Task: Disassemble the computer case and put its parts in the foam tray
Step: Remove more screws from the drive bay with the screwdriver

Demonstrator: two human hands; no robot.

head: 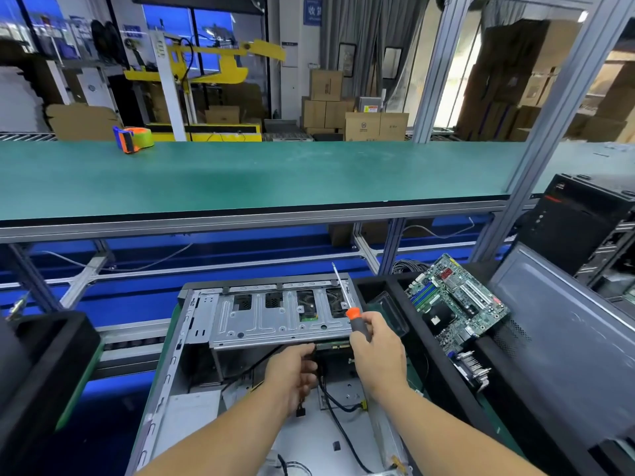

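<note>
The open computer case [192, 338] lies flat in front of me, its silver drive cage [275, 321] across the far end. My left hand [292, 376] reaches in below the cage and grips a black cable [338, 405]. My right hand [376, 352] holds a screwdriver [357, 321] with an orange and black handle, its shaft pointing up and away over the cage. To the right stands the black foam tray [378, 286], with a green motherboard [453, 304] leaning in it.
A grey side panel [567, 338] lies at the right, with another black computer tower [584, 228] behind it. A second black foam tray [44, 372] sits at the left. A green shelf [275, 173] runs above, carrying an orange tape dispenser [134, 139].
</note>
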